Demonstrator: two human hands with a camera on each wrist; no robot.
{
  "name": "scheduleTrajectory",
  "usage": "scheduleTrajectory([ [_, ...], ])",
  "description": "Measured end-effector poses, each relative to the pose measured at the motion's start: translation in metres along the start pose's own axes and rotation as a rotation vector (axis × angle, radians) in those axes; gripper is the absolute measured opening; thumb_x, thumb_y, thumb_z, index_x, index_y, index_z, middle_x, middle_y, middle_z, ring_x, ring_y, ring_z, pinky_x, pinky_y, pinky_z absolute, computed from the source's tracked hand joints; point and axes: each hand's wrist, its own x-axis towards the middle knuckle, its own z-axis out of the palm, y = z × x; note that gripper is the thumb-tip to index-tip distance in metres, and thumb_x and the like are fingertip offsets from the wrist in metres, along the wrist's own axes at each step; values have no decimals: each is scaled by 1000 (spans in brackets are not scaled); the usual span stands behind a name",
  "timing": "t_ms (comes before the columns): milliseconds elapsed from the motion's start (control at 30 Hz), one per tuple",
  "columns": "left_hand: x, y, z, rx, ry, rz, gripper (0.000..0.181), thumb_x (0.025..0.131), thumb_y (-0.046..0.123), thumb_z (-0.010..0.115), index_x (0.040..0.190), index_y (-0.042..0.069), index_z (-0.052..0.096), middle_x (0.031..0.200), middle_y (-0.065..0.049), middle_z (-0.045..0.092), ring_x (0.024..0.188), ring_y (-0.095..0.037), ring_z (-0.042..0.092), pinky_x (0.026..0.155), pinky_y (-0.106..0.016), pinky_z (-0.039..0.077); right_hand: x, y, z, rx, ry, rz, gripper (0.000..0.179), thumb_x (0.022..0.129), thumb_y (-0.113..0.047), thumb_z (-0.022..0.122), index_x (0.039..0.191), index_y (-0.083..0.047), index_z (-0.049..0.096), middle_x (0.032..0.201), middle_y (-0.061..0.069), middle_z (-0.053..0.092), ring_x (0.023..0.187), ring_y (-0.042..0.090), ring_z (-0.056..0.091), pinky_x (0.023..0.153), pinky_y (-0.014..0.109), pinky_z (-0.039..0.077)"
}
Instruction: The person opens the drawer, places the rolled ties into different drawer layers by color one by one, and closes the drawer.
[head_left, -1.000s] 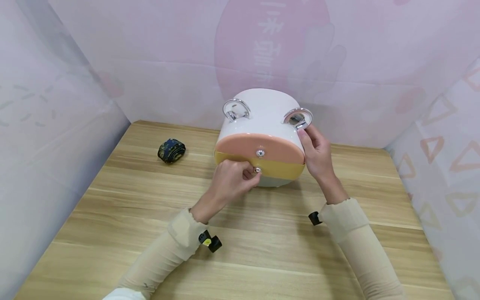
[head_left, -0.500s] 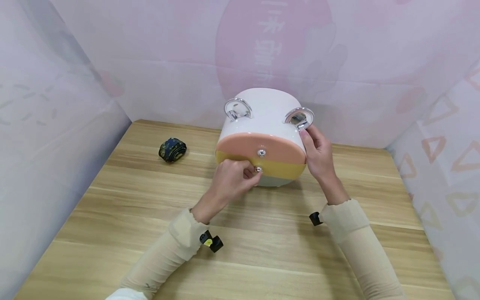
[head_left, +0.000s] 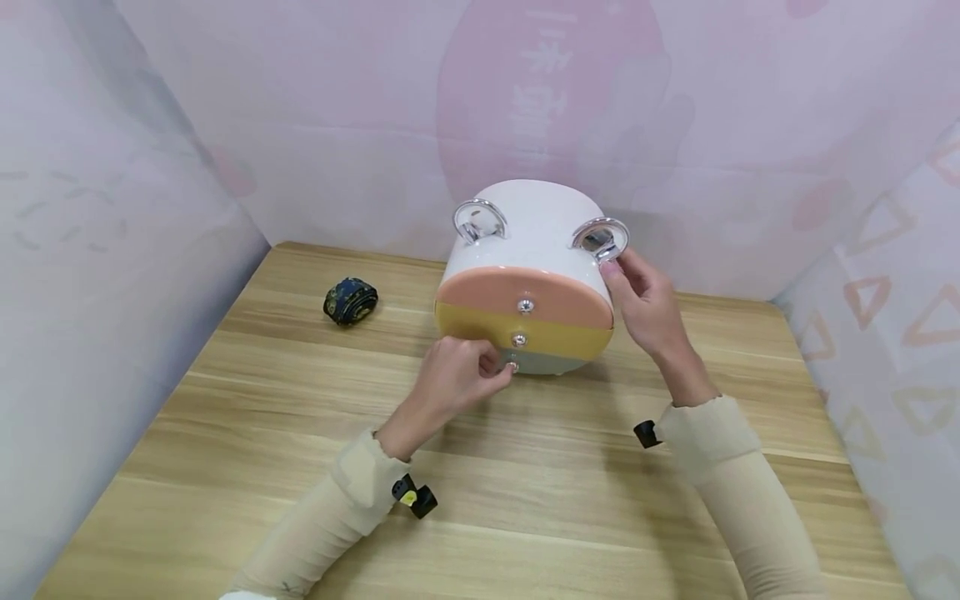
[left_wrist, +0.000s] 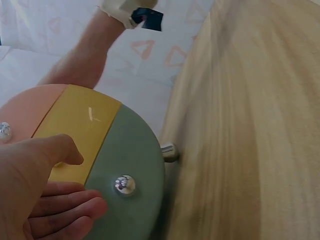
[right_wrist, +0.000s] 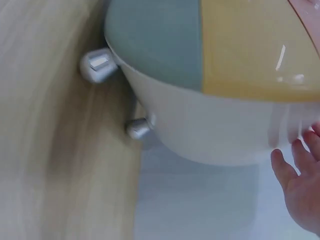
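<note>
A small rounded drawer box (head_left: 536, 204) with a white shell and two silver ring-shaped ears stands upright on short silver feet. Its stacked drawer fronts are orange (head_left: 480, 292), yellow (head_left: 562, 337) and green (head_left: 551, 363), each with a silver knob, all flush with the shell. My left hand (head_left: 453, 375) has its thumb and fingers at the green drawer's knob (left_wrist: 125, 185); in the left wrist view they are apart and do not enclose it. My right hand (head_left: 651, 308) touches the box's right side below the ear, its fingers (right_wrist: 283, 170) spread against the white shell.
A rolled dark patterned necktie or fabric strip (head_left: 351, 301) lies left of the box on the wooden table (head_left: 525, 500). Printed cloth walls (head_left: 337, 167) stand behind and on both sides, with the box close to the back one.
My left hand has let go of the yellow drawer's knob and moved down to the green drawer's knob. My right wrist has shifted slightly to the right, with that hand still at the box's side.
</note>
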Motion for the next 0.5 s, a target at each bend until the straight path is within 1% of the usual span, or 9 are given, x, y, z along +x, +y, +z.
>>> scheduleTrajectory([
  [100, -3, -2, 4, -2, -15, -17, 19, 86, 29, 82, 80, 12, 81, 76, 2, 79, 68, -9, 73, 65, -26, 61, 5, -5, -3, 25, -6, -19, 43, 106, -25, 63, 146, -8, 63, 146, 15, 66, 130, 11, 64, 108, 16, 51],
  [167, -5, -3, 7, -9, -24, -30, 18, 86, 30, 82, 81, 12, 81, 77, 3, 79, 68, -8, 73, 66, -25, 61, 8, -7, -3, 78, -3, -45, 41, 104, -21, 66, 141, -5, 65, 141, 15, 69, 129, 12, 65, 107, 17, 53],
  [267, -8, -4, 13, -9, -25, -52, 18, 87, 32, 83, 80, 14, 81, 77, 5, 79, 69, -6, 72, 66, -25, 61, 14, -6, 0, 168, 1, -103, 35, 102, -13, 68, 134, 2, 68, 129, 10, 74, 123, 13, 69, 104, 19, 56],
  [367, -10, -5, 18, 0, -19, -77, 20, 87, 34, 83, 78, 16, 81, 76, 6, 78, 69, -6, 72, 66, -27, 61, 18, -5, 4, 233, 22, -151, 30, 100, -7, 69, 126, 8, 70, 115, 3, 78, 107, 12, 72, 92, 19, 60],
  [500, -11, -8, 25, 7, -24, -117, 23, 87, 36, 83, 77, 16, 80, 75, 5, 78, 70, -8, 72, 65, -29, 60, 21, -2, 7, 256, 66, -178, 24, 98, -5, 71, 117, 9, 74, 103, -4, 80, 85, 6, 72, 74, 16, 60],
])
